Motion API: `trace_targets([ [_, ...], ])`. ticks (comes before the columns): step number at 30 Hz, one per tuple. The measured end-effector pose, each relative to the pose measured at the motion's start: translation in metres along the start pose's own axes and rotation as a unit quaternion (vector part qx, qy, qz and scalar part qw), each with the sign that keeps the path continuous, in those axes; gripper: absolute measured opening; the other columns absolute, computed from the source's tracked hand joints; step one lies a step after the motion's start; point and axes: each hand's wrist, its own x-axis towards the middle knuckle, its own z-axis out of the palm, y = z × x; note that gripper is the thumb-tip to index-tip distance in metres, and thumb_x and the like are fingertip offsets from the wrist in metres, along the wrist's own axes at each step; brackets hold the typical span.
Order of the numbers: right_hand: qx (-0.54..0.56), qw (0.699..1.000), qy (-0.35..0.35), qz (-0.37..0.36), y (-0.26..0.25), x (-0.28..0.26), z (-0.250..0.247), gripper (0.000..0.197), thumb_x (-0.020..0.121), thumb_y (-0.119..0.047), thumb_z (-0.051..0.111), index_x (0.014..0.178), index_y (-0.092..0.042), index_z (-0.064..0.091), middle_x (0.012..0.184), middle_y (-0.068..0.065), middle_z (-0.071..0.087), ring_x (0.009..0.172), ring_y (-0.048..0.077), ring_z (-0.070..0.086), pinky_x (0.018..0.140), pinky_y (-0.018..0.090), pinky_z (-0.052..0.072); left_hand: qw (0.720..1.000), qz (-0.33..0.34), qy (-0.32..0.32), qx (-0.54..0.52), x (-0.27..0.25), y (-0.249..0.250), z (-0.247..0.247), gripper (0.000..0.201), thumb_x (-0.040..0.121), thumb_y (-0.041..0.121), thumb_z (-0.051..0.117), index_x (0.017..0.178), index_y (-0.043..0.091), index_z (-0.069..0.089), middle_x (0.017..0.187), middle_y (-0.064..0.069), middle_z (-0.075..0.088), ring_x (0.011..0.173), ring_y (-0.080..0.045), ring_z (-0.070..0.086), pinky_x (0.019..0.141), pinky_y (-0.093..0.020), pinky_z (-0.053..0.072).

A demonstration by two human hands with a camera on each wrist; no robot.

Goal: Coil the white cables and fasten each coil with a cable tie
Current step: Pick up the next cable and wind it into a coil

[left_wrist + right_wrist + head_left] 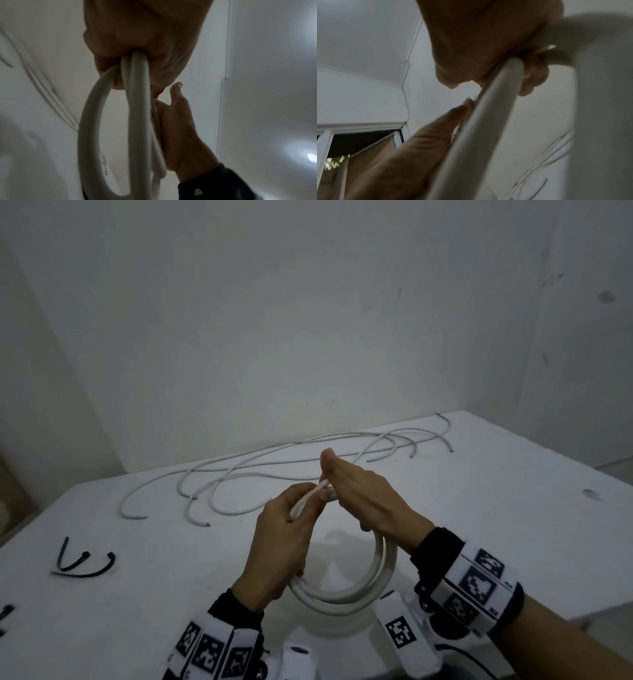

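Left hand (pixel 286 537): fingers curled round the coil's left side, above the table.
Right hand (pixel 364 499): grips the coil's top right.
Coil (pixel 346 594): white cable, several loops, held between both hands.
Loose cables (pixel 274 463): strewn behind.
Cable ties (pixel 85 563): black, left on table (pixel 479 525).

Each wrist wears a black cuff under a white band (pixel 474 583) printed with square black-and-white coded markers, the left band (pixel 214 652) showing 3 such squares, a white camera block (pixel 404 633) with 1 marker below the right wrist.
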Motion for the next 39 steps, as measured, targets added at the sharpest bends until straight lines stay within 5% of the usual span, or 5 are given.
trace_targets([
  [8,0.409,0.905,-0.111,0.032,0.027,0.005,-0.019,0.038,0.093,-0.044,0.045,0.107,-0.010,0.054,0.095,0.021,0.070,0.060,0.023,0.065,0.046,0.025,0.047,0.994,-0.022,0.081,-0.074,0.004,-0.001,-0.004,0.017,0.092,0.038,0.059,0.096,0.028,0.071,0.045,0.011,0.047,0.034,-0.014,0.035,0.034,-0.026,0.036],
  [14,0.332,0.940,0.045,-0.065,0.043,-0.004,0.006,0.035,0.093,-0.035,0.046,0.082,-0.003,0.055,0.069,0.014,0.065,0.032,0.017,0.042,0.033,0.018,0.036,0.997,-0.004,0.051,-0.054,0.000,-0.006,0.001,0.015,0.090,0.037,0.061,0.100,0.030,0.070,0.047,0.010,0.052,0.033,-0.008,0.038,0.034,-0.024,0.036],
  [26,0.117,0.986,0.104,-0.052,0.035,0.007,0.012,0.063,0.083,-0.066,0.028,0.063,-0.009,0.044,0.046,0.001,0.038,0.033,0.010,0.037,0.036,0.022,0.036,0.990,-0.067,-0.003,-0.122,0.002,-0.008,0.006,0.019,0.090,0.033,0.061,0.105,0.023,0.071,0.050,0.005,0.044,0.033,-0.009,0.031,0.033,-0.019,0.029],
  [33,0.073,0.990,-0.058,-0.107,0.050,0.002,0.007,0.034,0.084,-0.046,0.059,0.105,-0.020,0.051,0.067,-0.009,0.053,0.048,0.001,0.049,0.052,0.017,0.042,0.980,-0.115,-0.019,-0.163,0.008,-0.018,-0.008,0.027,0.091,0.033,0.060,0.107,0.014,0.070,0.055,0.004,0.037,0.034,-0.008,0.024,0.032,-0.015,0.025],
  [39,-0.062,0.974,0.031,-0.215,0.054,0.003,0.017,0.033,0.094,-0.026,0.056,0.127,-0.023,0.055,0.068,-0.021,0.050,0.065,-0.005,0.052,0.062,0.007,0.036,0.979,-0.131,-0.073,-0.141,0.010,-0.010,-0.014,0.035,0.097,0.037,0.050,0.071,0.027,0.070,0.057,0.001,0.033,0.039,-0.010,0.021,0.035,-0.016,0.023],
])
